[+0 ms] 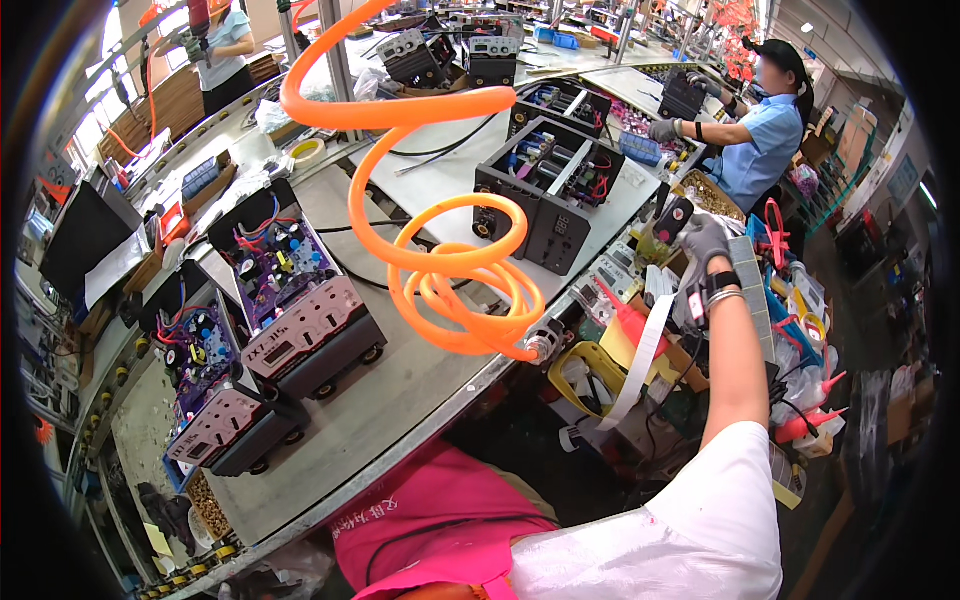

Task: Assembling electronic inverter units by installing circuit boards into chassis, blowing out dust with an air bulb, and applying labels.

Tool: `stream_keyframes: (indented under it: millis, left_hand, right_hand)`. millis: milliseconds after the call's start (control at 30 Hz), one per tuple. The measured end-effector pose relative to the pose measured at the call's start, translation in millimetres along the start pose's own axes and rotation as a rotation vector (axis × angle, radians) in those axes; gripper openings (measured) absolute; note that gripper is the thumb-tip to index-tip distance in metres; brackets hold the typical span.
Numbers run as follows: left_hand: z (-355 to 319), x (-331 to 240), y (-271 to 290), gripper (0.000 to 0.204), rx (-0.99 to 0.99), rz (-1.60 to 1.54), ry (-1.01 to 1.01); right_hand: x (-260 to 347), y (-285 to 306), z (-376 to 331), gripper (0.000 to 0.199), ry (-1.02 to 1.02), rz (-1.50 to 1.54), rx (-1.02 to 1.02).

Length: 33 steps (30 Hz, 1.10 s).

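My right hand (708, 242), in a grey glove, reaches out over the cluttered side shelf at the right. Its fingers are bent against a dark, rounded hand tool (672, 216) with a red spot on its end; they partly hide where they grip it. A white paper strip (642, 362) hangs below the wrist. To the left of the hand, on the bench, stands a black open-topped machine housing (548, 222) with wiring inside. My left hand is out of view.
A coiled orange air hose (465, 258) hangs over the bench (420, 400). Two open units with purple circuit boards, a front unit (215, 405) and a rear unit (300, 310), stand at left. A yellow bin (585, 380) sits below the bench edge. A co-worker (762, 140) handles another housing at far right.
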<state>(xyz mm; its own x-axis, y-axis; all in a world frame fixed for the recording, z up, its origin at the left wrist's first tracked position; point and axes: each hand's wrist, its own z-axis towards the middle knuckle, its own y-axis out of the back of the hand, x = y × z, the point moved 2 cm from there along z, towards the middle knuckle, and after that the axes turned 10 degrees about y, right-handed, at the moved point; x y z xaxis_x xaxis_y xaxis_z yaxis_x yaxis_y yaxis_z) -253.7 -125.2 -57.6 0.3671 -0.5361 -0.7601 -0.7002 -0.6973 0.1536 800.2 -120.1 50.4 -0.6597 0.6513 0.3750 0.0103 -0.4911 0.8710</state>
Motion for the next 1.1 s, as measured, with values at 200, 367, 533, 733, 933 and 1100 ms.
stream_keyframes:
  millis: [200,367,533,733,933,1100]
  left_hand:
    - [-20.7,-11.5,-12.9,0.031,0.030,0.236,-0.178]
    - [-78.1,-29.1,-75.2,0.030,0.256,0.375,-0.228]
    - [-104.7,-34.8,-110.5,0.035,0.307,0.405,-0.234]
    - [-73.2,-23.6,-77.6,0.027,0.368,0.512,-0.325]
    - [-73.2,-12.9,-76.8,0.029,0.356,0.484,-0.239]
    - [-62.9,-10.0,-82.2,0.026,0.378,0.482,-0.268]
  right_hand:
    - [28.2,92.7,-24.6,0.011,-0.047,0.175,0.325]
    - [17.2,85.8,-63.3,0.015,0.084,-0.503,0.868]
    - [-20.4,35.2,-84.0,0.041,0.253,-0.225,0.671]
    - [-2.7,57.2,-97.0,0.041,0.135,-0.709,0.817]
    - [25.8,97.5,-76.2,0.024,0.179,-0.722,0.371]
    - [71.7,94.1,-124.2,0.026,0.286,-0.540,0.710]
